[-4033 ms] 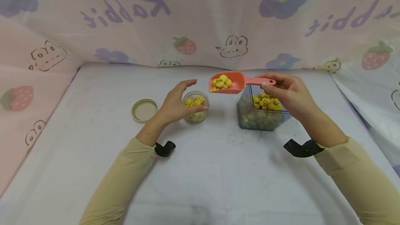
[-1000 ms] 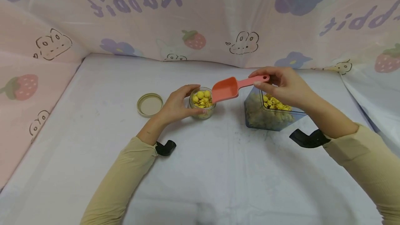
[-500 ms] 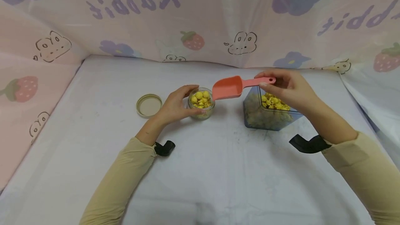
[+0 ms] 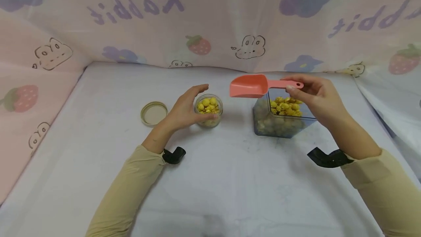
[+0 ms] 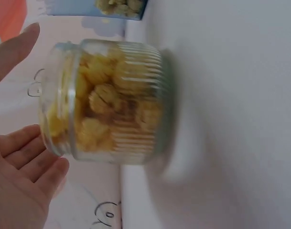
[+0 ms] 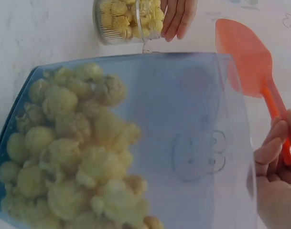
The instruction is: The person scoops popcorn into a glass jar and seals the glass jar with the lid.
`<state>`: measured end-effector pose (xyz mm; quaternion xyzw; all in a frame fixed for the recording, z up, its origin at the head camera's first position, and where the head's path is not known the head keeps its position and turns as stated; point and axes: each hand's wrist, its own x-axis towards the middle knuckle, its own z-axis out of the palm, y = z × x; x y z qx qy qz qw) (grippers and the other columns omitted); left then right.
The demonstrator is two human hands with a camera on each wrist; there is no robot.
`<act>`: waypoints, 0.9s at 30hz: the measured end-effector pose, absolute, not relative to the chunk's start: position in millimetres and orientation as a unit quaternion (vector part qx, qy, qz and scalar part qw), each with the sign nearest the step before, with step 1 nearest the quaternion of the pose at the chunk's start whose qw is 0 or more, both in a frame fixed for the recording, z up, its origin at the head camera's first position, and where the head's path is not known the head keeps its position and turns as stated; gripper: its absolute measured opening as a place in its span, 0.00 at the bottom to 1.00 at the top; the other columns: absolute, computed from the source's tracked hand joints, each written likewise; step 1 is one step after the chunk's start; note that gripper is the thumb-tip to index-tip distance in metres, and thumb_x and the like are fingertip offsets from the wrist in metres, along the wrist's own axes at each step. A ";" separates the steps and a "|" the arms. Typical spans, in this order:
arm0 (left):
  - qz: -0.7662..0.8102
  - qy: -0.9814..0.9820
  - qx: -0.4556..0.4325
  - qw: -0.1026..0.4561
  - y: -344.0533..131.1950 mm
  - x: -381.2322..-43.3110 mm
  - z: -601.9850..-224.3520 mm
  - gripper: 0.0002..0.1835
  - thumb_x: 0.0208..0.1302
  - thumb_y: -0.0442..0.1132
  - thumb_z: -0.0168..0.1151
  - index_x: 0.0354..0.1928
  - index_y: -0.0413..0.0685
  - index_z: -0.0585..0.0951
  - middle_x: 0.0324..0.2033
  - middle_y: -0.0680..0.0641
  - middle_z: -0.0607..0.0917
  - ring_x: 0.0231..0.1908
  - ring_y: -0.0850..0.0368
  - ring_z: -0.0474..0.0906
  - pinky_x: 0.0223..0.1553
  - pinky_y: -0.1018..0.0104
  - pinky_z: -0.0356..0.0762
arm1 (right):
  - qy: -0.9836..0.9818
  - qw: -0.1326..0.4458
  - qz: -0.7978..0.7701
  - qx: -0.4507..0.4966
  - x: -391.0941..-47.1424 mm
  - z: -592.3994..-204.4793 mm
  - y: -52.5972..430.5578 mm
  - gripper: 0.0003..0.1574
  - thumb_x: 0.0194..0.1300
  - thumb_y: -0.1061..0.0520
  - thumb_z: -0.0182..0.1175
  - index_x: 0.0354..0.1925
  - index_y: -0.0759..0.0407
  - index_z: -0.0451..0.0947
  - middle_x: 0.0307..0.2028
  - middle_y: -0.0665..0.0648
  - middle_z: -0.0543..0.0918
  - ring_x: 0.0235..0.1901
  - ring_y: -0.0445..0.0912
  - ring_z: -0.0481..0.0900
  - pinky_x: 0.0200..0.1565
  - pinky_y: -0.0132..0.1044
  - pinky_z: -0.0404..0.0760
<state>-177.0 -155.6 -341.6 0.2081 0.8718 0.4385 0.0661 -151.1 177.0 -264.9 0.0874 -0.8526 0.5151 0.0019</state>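
My right hand pinches the handle of a pink scoop, which is held level in the air with no popcorn visible in its bowl. Below and beside it stands a clear bluish container, part full of yellow popcorn. My left hand is spread around a small glass jar of popcorn. In the left wrist view its thumb stands apart from the glass, and its fingers lie straight near the rim; whether they touch it I cannot tell.
A round jar lid lies on the white tabletop, left of the left hand. A pink printed cloth hangs at the back and left side. Black wrist mounts stick out from both sleeves.
Popcorn lay in the scoop four seconds ago; now none shows, and the jar looks fuller. The scoop has moved right and up, away from the jar. The left hand's fingers have opened from the jar.
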 end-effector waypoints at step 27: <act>0.437 0.854 0.278 0.052 -88.0 -181.1 -319.5 0.49 0.50 0.53 0.74 0.71 0.49 0.60 0.68 0.50 0.67 0.68 0.55 0.61 0.69 0.57 0.59 | -0.749 0.045 0.659 0.053 -126.1 -272.5 241.5 0.13 0.65 0.66 0.59 0.46 0.56 0.83 0.31 0.47 0.81 0.31 0.38 0.77 0.37 0.21 0.75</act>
